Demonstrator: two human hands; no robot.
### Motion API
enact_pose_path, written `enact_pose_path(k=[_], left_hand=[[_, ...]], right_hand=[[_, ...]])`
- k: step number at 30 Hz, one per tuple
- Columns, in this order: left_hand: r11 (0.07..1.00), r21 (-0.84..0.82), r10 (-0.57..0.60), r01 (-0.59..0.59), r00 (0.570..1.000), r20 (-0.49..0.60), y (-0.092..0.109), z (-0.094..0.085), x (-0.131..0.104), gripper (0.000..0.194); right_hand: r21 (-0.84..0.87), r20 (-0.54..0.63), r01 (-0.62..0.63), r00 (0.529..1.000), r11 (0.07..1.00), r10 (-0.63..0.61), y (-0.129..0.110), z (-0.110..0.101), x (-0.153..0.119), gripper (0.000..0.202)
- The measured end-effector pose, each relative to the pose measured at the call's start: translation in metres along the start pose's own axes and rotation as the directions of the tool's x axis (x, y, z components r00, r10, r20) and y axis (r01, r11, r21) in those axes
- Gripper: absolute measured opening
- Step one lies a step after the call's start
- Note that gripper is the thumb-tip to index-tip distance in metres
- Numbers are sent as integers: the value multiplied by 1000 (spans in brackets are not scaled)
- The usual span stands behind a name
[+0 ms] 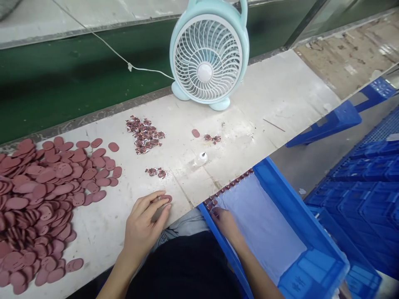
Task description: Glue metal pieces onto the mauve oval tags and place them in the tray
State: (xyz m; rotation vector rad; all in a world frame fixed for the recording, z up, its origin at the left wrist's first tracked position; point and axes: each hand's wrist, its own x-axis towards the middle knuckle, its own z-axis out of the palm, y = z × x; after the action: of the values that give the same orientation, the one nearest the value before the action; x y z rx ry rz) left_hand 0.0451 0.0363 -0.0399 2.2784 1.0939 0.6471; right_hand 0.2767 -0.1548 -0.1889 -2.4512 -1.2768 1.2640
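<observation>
My left hand point(145, 222), near the table's front edge, pinches a flat reddish-brown oval disc point(166, 198) between thumb and fingers. My right hand point(224, 222) reaches into the blue crate point(280, 195) at my right, its fingers bent down at the end of a row of small dark-red pieces point(233, 183). Those fingertips are partly hidden, so what they pinch is unclear. The row lies along the crate's far side on a pale sheet point(262, 224). A small white bottle with a dark tip point(202, 158) stands on the table beyond my hands.
A large heap of oval discs point(46, 187) covers the table's left side. Small dark-red patterned pieces point(144, 135) lie in clusters, with a single disc point(195, 133) farther right. A light-blue fan point(208, 58) stands at the back, its white cord running left. Blue crates point(368, 191) are stacked at right.
</observation>
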Motion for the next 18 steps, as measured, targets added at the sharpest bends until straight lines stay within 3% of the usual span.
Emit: enact_pose_path(k=[12,18], left_hand=[[1000,-1,-17,17,1000,6,1,-1,1,22],[999,-36,-21,22,1000,12,-1,0,1,24]], right_hand=[[26,6,3,1000,1000,-3,-2,2,2,22],[93,-76,58,996,994,-51,-15,-18,-8,22]])
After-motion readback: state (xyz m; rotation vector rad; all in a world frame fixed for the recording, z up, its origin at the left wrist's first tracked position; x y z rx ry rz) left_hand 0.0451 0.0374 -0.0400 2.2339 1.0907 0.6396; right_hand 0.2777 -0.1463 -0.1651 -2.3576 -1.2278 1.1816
